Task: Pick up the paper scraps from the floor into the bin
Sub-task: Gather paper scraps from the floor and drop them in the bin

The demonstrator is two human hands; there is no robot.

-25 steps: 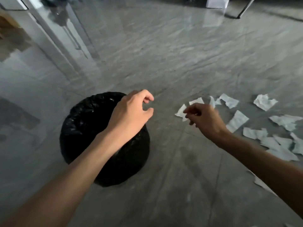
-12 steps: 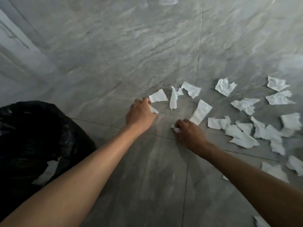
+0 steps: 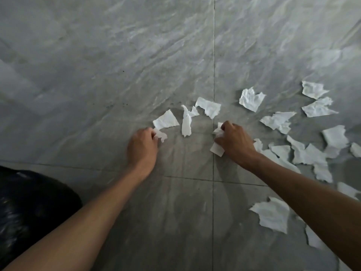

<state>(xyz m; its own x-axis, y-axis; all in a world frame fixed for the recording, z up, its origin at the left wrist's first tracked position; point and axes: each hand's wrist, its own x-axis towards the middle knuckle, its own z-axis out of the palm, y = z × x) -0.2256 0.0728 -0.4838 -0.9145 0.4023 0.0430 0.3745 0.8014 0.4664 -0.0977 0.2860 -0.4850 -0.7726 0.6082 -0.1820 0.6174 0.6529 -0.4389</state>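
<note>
Several torn white paper scraps [image 3: 252, 99] lie scattered over the grey tiled floor, mostly to the right. My left hand [image 3: 142, 148] is down at the floor, fingers closed on a small white scrap [image 3: 161, 134]. My right hand [image 3: 234, 142] grips a crumpled white scrap [image 3: 217, 148] that sticks out below its fingers. Between the hands lie a triangular scrap [image 3: 166, 120] and a narrow upright strip [image 3: 186, 124]. The bin with its black bag [image 3: 29, 208] shows at the lower left, partly behind my left forearm.
The grey marble-look floor [image 3: 117, 65] stretches bare above and to the left of the hands. More scraps [image 3: 271, 214] lie beside and under my right forearm, and others [image 3: 314, 89] reach the right edge.
The view has shifted right, pushing the bin toward the corner. My left hand has closed on a small scrap, and my right hand has gathered more paper into its grip.
</note>
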